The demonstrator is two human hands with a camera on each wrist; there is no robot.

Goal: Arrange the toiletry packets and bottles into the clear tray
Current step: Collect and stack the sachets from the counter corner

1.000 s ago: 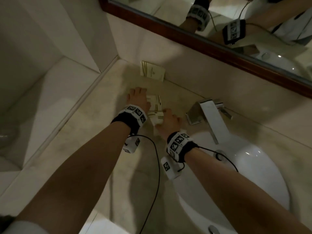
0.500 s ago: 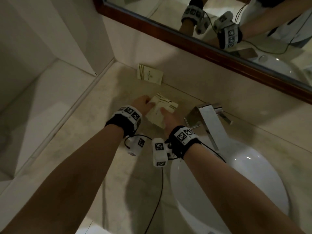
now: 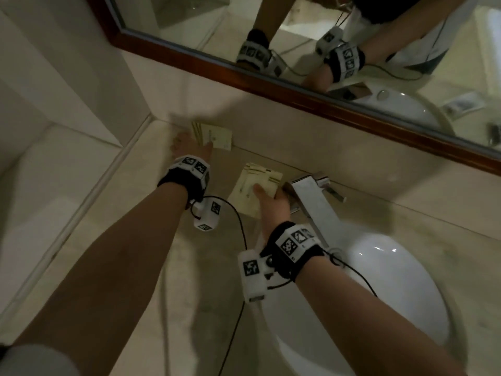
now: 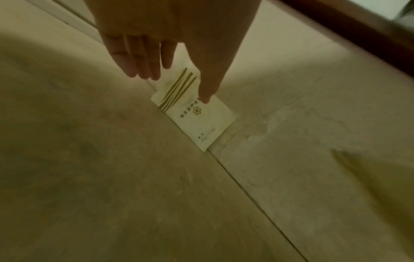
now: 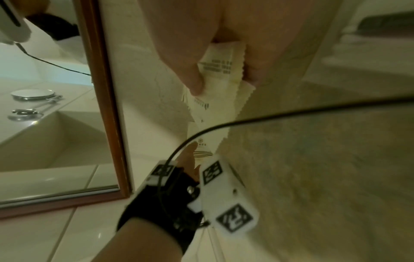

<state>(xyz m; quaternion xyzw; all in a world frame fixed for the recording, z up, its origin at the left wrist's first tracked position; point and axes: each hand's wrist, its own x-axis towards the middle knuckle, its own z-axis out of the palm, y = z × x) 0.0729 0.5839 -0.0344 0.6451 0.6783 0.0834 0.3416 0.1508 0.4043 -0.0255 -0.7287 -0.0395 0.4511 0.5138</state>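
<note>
Left fingers [image 4: 143, 58]: straight and together, tips down by the striped end of the far packet [image 4: 197, 113]; thumb tip touches its face, so the left hand [image 3: 189, 143] is not clamped on it.
Far packet: cream, with gold stripes and a small emblem, standing on its edge where the desk [image 3: 151, 267] meets the back wall (it leans on the wall), at the far left corner.
Right fingers [image 5: 186, 70]: thumb on one side, fingers on the other, clamped on the stack [image 5: 220, 74] of cream packets.
Stack: several packets with serrated edges, fanned a little, held in the right hand [image 3: 272, 206] above the desk, nearer than the far packet and to its right, just left of the faucet [image 3: 311, 196].
Faucet: square, chrome, reaching over the white sink [image 3: 385, 294] at the near right.
Mirror [image 3: 298, 31]: wood-framed, above the back wall, showing both wrists.
Wrist bands: black with white marker blocks on each arm, a black cable hanging from them.
Tray: I cannot tell where it is.
</note>
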